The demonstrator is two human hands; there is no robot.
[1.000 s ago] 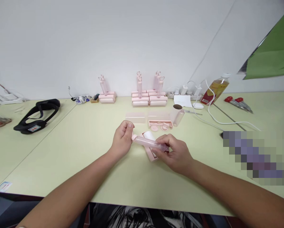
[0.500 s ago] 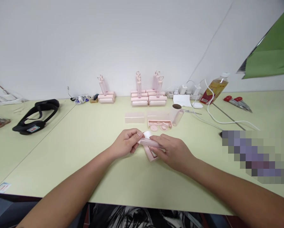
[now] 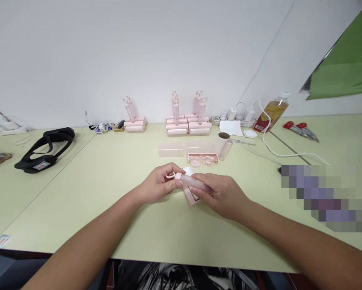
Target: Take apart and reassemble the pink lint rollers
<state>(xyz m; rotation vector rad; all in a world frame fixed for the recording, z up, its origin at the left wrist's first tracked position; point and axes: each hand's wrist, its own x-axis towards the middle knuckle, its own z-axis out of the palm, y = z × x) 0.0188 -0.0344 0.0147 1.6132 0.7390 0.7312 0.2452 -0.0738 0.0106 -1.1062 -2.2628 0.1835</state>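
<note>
Because the left hand (image 3: pixel 161 184) and right hand (image 3: pixel 225 195) both clamp their fingers on the pink handle (image 3: pixel 195 182), above the roller (image 3: pixel 190 198) and between the surface's (image 3: pixel 87 181) front and back edges, uneven pulling may make it slip.

A translucent pink tubular handle (image 3: pixel 187 181) is slanting slightly, its looped cap (image 3: pixel 177 176) pointing toward nine o'clock. Behind it, a pink case (image 3: pixel 189 197) is lying tilted from eleven to five o'clock, holding a white roll (image 3: pixel 187 170).
</note>
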